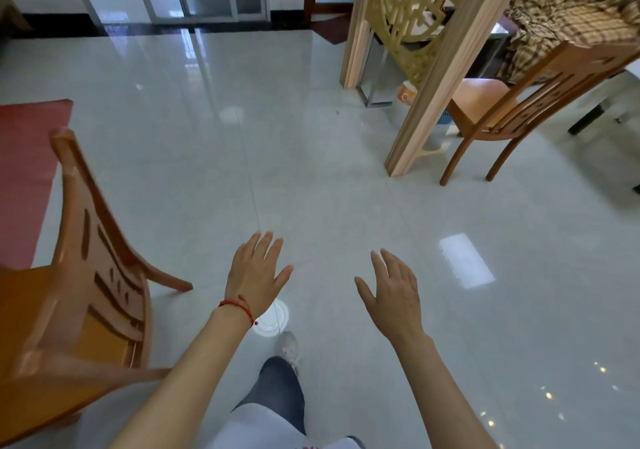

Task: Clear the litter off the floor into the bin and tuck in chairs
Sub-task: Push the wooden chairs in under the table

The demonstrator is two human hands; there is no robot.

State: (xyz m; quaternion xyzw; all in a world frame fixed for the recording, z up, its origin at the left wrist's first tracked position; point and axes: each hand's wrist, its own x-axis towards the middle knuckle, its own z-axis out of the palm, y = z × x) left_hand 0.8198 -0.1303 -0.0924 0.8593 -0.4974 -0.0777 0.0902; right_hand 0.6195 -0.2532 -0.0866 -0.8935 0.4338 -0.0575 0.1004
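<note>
Item one, chairs. I see the near chair (79,310) left of my left hand's fingers, apart from them, blurred, its carved back toward the open floor. The far chair (502,113) stands well beyond my right hand's fingertips, up and to the right, beside the wooden screen post (446,78).

Item two, litter. A white round disc (272,319) lies on the floor just below my left wrist, partly hidden by it; whether it is litter or a light reflection I cannot tell. Small pale objects sit behind the screen post, too small to name.

Item three, hands. My left hand (258,275) has its fingers straight and slightly spread, holding nothing, touching nothing; a red cord bracelet (239,306) circles the wrist. My right hand (393,296) is likewise spread, fingers relaxed, empty.

Item four, writing: none I can read.

Item five, room. Glossy tiled floor (311,171) spreads wide ahead of both sets of fingertips; a red mat (24,158) edges it at far left.
</note>
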